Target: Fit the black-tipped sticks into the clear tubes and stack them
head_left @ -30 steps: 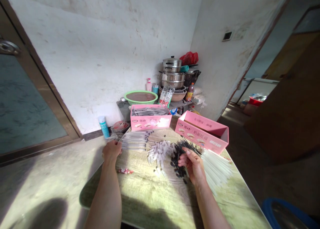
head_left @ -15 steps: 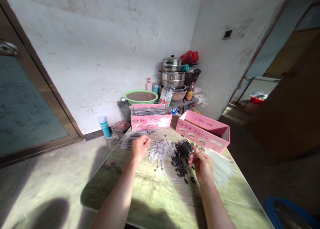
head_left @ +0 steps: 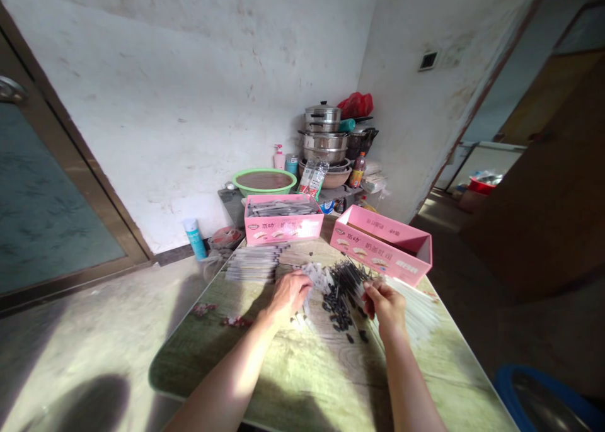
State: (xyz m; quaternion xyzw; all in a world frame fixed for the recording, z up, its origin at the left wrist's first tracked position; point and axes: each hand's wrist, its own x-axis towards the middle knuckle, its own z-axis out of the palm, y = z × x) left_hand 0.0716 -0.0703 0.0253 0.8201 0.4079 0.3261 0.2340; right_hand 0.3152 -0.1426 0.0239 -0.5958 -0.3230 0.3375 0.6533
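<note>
My left hand (head_left: 292, 291) is over the near-left side of a heap of small white pieces (head_left: 319, 274), its fingers bent down and together. Whatever lies between those fingertips is hidden. My right hand (head_left: 386, 303) is closed in a pinch beside a bundle of thin black sticks (head_left: 348, 278); what it grips is too small to make out. Small black caps (head_left: 338, 312) lie scattered between my hands. Long clear straws (head_left: 416, 315) are fanned out to the right of my right hand. Filled clear tubes (head_left: 253, 263) lie in a row at the left.
Behind the work stand a pink box (head_left: 283, 228) full of wrapped tubes and a second pink box (head_left: 382, 243), turned at an angle. Farther back are a green basin (head_left: 263, 191), stacked steel pots (head_left: 325, 145) and a bottle (head_left: 358, 170). The table (head_left: 293, 369) has a rounded near-left corner.
My left hand has moved right and nearer, from beside the tube row to the white heap. My right hand has turned palm-down and its fingers have drawn together.
</note>
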